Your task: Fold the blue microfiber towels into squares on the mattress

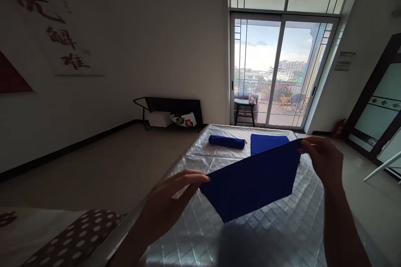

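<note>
A dark blue piece of cloth (250,183) is stretched between my two hands above a table with a silver quilted cover (194,217). My left hand (175,196) pinches its upper left corner. At the upper right corner, which is raised higher, my right hand (324,158) grips it between thumb and fingers. The cloth hangs tilted, its lower edge free. Behind it on the cover lie a flat folded blue cloth (266,142), partly hidden by the held one, and a rolled blue bundle (227,142) to the left.
Brown polka-dot fabric (78,233) lies at the lower left. A dark low rack (175,106) with a white box (159,119) stands against the wall. Beyond the table are a stool (244,104) and glass sliding doors (257,62). A white leg-like bar (382,167) shows at right.
</note>
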A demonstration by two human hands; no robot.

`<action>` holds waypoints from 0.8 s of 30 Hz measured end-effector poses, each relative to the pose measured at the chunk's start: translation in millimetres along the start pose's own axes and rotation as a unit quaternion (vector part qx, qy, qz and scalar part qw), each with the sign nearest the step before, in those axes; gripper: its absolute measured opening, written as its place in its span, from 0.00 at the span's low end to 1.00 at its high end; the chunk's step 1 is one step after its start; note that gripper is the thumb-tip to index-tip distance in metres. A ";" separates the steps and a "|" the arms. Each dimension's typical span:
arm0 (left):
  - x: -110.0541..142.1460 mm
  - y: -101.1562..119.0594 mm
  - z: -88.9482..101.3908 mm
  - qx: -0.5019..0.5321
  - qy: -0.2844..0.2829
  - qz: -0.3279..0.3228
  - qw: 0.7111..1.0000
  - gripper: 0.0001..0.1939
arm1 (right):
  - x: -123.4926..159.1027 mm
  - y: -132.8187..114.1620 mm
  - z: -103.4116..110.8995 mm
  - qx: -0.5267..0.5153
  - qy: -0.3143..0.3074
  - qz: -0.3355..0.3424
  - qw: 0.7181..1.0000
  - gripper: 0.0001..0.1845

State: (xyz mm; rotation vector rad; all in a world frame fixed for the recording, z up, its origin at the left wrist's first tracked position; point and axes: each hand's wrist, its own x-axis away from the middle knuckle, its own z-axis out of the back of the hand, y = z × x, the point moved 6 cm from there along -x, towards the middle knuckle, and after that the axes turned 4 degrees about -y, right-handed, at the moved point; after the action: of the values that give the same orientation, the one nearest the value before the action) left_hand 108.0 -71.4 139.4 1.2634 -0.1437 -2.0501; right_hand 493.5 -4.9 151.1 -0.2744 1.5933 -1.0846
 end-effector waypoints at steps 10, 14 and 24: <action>-22.4 44.2 -47.3 0.165 -0.066 -0.050 0.983 0.12 | -43.4 2.4 8.6 0.144 0.066 0.026 0.987 0.22; 3.9 11.5 -64.0 0.166 -0.079 0.056 0.981 0.09 | -59.8 30.1 -73.2 0.127 -0.072 0.016 0.989 0.16; 165.1 -135.1 -85.7 -0.034 -0.144 0.402 0.904 0.17 | 94.5 91.1 -291.6 0.110 -0.433 0.008 0.895 0.13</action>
State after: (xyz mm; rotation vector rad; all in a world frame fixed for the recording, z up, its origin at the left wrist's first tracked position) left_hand 64.8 -51.6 -85.5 0.6659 -0.6170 -1.4689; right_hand 241.0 124.7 3.9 -0.5054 0.6664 -0.9205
